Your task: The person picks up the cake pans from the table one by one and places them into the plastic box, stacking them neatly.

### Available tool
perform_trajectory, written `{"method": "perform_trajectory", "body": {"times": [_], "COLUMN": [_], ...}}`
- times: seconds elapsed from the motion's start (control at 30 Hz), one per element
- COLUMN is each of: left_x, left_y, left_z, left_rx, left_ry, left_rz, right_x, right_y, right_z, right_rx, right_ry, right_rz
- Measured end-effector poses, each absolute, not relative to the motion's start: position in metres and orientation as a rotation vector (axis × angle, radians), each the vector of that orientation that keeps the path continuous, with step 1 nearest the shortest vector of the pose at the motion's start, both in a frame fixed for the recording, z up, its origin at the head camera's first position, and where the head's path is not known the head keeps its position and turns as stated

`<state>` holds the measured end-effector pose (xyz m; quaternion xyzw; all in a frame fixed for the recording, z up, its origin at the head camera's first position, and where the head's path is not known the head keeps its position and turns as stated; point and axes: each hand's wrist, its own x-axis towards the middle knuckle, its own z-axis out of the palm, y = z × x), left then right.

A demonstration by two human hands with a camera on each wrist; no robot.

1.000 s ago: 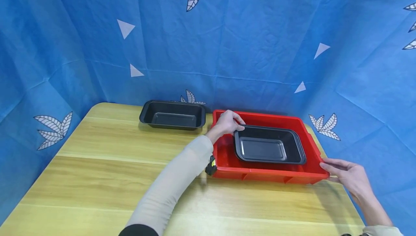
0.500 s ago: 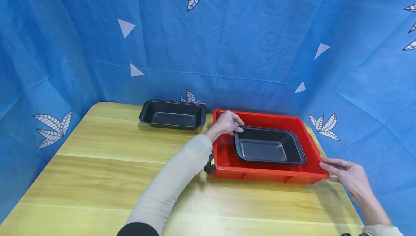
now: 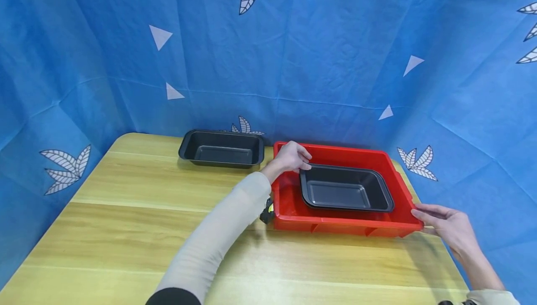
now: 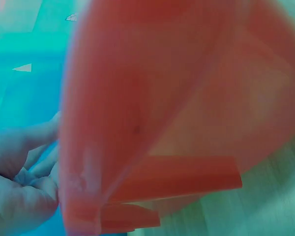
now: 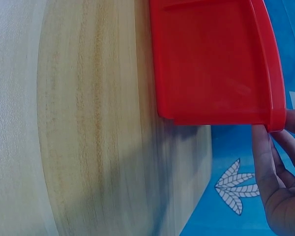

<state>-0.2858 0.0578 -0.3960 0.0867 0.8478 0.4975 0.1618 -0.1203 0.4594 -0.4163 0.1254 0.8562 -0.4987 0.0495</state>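
Note:
A black loaf pan [image 3: 341,193] sits inside the red plastic bin [image 3: 335,223] at the right of the table. My left hand [image 3: 289,156] reaches over the bin's left side and pinches the pan's rim at its far left corner. In the left wrist view, the bin's wall hides the fingertips of my left hand [image 4: 22,177]. My right hand [image 3: 455,230] holds the bin's near right corner between thumb and fingers. The right wrist view shows that right hand [image 5: 282,182] at the red rim [image 5: 273,73].
Another black loaf pan [image 3: 222,149] stands at the back of the wooden table [image 3: 138,230], left of the bin. A blue patterned cloth [image 3: 268,53] hangs behind and at both sides. A dark device with a yellow patch [image 3: 267,211] sits at my left wrist.
The pan's far left corner has come down slightly, and my left hand has shifted a little left with it. The right hand and the bin stay almost still.

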Motion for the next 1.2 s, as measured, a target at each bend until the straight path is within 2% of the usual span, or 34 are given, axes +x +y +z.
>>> {"method": "perform_trajectory", "body": {"times": [0.53, 1.2], "left_x": [-0.279, -0.279], "left_y": [0.045, -0.024], "left_z": [-0.364, -0.336], "left_rx": [0.263, 0.262], "left_ry": [2.428, 2.346], "left_rz": [1.530, 1.582], "right_x": [-0.121, -0.120], "right_y": [0.459, 0.459], "right_z": [-0.415, -0.414], "right_rx": [0.365, 0.380], "right_ry": [2.595, 2.600], "right_rz": [-1.567, -1.535]}}
